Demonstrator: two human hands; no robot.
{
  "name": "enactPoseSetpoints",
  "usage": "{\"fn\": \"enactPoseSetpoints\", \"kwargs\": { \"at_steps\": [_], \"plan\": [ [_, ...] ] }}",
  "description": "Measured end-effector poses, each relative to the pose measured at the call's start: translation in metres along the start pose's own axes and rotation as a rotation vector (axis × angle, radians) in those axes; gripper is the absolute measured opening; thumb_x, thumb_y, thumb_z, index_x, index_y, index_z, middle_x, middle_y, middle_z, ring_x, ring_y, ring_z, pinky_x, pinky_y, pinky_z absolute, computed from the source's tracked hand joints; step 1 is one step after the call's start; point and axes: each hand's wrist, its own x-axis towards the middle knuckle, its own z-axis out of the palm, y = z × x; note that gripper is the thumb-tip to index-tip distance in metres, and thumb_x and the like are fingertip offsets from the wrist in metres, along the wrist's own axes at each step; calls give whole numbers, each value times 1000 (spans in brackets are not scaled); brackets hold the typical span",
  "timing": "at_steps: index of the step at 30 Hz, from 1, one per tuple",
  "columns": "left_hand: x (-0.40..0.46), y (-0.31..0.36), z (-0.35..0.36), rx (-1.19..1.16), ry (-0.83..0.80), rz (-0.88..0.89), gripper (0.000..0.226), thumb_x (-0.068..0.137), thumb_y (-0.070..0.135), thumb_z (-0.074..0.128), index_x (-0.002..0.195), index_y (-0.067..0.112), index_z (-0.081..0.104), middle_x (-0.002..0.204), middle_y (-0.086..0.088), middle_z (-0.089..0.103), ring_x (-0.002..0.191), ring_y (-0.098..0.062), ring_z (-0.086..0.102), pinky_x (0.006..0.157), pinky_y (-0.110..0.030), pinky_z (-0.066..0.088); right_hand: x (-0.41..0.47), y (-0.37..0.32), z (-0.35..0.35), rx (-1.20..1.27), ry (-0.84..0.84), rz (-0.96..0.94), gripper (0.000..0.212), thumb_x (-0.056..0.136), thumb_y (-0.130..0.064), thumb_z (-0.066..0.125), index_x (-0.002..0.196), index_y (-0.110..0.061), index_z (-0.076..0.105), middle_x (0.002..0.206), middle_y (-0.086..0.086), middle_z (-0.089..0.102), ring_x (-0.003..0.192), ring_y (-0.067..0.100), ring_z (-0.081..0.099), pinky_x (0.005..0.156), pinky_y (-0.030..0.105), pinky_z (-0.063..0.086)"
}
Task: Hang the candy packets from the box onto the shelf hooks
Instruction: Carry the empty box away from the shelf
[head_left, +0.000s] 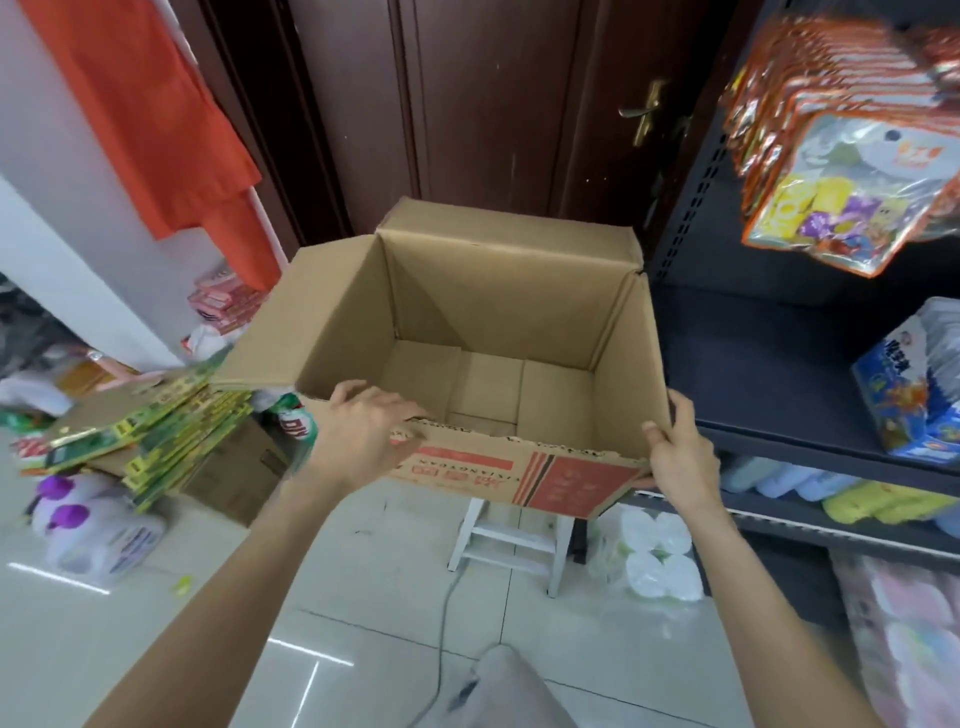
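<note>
An open cardboard box stands on a white stool, and its inside shows only bare cardboard. My left hand grips the near-left rim of the box, fingers curled over the edge. My right hand holds the near-right corner, thumb inside and fingers on the outer wall. A row of several orange-edged candy packets hangs from hooks on the dark shelf unit at the upper right.
Blue snack packs and towels fill the lower shelves. Tissue rolls lie by the stool. Green-yellow flat packs, bottles and boxes crowd the floor at left. A dark wooden door stands behind; orange cloth hangs left.
</note>
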Motion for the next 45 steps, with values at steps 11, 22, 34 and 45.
{"fn": "enactPoseSetpoints", "kwargs": {
  "at_steps": [11, 22, 34, 45],
  "plan": [
    [-187, 14, -59, 196, 29, -258, 9, 69, 29, 71, 72, 21, 70, 71, 7, 67, 69, -21, 62, 72, -32, 36, -108, -36, 51, 26, -289, -222, 52, 101, -23, 46, 147, -35, 26, 129, 3, 58, 112, 32, 57, 89, 40, 47],
    [-348, -20, -69, 32, -245, -588, 10, 74, 31, 76, 78, 26, 69, 73, 12, 62, 64, -11, 56, 52, -19, 41, -158, -83, 193, -263, -745, -303, 50, 100, -24, 46, 146, -33, 28, 127, 7, 58, 64, 22, 69, 58, 35, 59],
    [-472, -127, -46, -82, -404, -740, 20, 66, 26, 87, 77, 26, 71, 72, 11, 61, 62, -9, 52, 52, -22, 48, -227, -115, 399, -649, -1035, -101, 64, 91, -21, 54, 148, -19, 27, 130, 10, 55, 101, 29, 60, 88, 45, 55],
    [-530, -269, 81, -82, -428, -838, 25, 58, 18, 91, 77, 22, 76, 71, 6, 66, 59, -15, 57, 50, -24, 44, -190, -112, 616, -831, -1094, -300, 43, 94, -19, 50, 135, -14, 42, 125, 13, 59, 108, 34, 58, 78, 29, 43]
  ]
}}
